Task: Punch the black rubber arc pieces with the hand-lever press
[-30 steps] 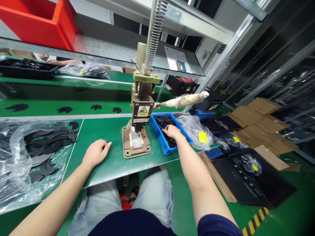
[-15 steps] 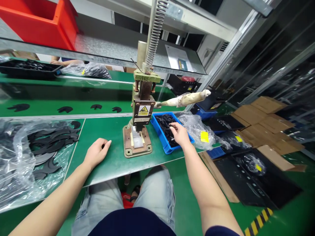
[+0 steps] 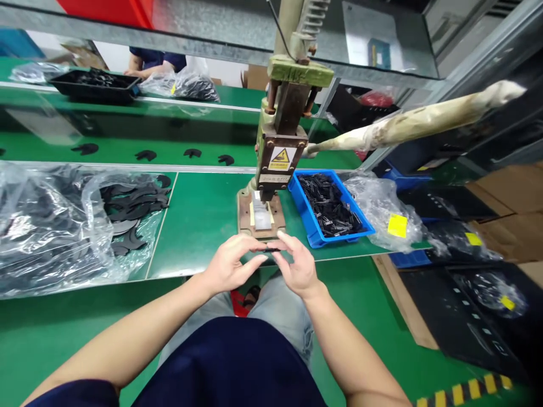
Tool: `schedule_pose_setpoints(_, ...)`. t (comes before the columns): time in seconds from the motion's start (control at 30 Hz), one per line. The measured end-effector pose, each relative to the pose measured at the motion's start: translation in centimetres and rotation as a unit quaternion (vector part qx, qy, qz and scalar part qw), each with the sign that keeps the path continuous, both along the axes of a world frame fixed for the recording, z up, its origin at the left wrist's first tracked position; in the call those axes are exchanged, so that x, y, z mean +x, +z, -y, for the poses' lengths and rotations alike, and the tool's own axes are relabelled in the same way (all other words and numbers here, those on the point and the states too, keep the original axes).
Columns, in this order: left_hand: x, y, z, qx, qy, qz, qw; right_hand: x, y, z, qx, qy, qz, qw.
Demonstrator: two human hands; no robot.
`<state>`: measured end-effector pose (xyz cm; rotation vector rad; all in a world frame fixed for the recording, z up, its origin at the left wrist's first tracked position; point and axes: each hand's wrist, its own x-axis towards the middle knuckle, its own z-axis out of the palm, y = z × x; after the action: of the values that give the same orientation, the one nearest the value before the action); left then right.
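My left hand (image 3: 234, 263) and my right hand (image 3: 296, 264) meet in front of the hand press (image 3: 282, 152), close to the table's front edge. Between their fingertips is a small, thin black part (image 3: 271, 250), pinched from both sides; its exact shape is too small to make out. Just beyond the hands lies the press base (image 3: 276, 208), with a pale metal fixture (image 3: 262, 213) on it. To the right of the base a blue tray (image 3: 314, 233) holds many small black parts (image 3: 328, 204).
Clear plastic bags (image 3: 46, 226) with curved black pieces (image 3: 131, 203) cover the left side. The press lever (image 3: 416, 121) sticks out to the right. Behind, curved pieces lie along a green strip (image 3: 173, 144). A bag with a yellow label (image 3: 397, 225) sits right of the tray.
My right hand has left the blue tray and come to the middle with a small black part. My left hand has moved right to meet it. The view has shifted closer to the press.
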<state>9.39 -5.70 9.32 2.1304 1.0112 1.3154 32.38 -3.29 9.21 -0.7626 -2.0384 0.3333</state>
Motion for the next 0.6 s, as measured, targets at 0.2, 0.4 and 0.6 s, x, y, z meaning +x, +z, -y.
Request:
schedule_pose_setpoints(0.2,-0.22,0.06,0.27,-0.053,0.010,-0.005,0.999,0.17,-0.65,-0.01,-0.010,0.003,0.022,1.000)
schedule_pose_setpoints(0.4,-0.14,-0.01,0.49,-0.106,0.007,0.006,0.994,0.10,-0.51,-0.23,0.004,0.015,0.047,0.999)
schedule_pose_setpoints(0.6,0.29,-0.32,-0.06,-0.354,-0.024,0.160,0.921,-0.28,-0.29,-0.57,0.033,0.050,0.065,0.996)
